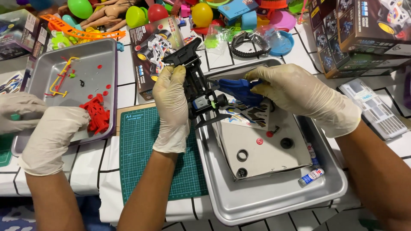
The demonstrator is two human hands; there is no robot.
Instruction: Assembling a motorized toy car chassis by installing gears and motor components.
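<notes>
My left hand (171,107), in a pale glove, grips a black toy car chassis (198,85) upright over the left rim of a metal tray (265,205). A small motor and a green gear show low on the chassis. My right hand (299,94), also gloved, holds a blue plastic tool or part (239,90) with its tip against the chassis side. Below them a grey box lid (261,147) lies in the tray with black rings, a black wheel, red bits and a sticker sheet on it.
A green cutting mat (141,145) lies under my left wrist. A co-worker's two gloved hands (47,132) rest at the left by a second tray (96,55) with red parts. Small batteries (311,176), toy boxes (364,34) and colourful toys crowd the far edge.
</notes>
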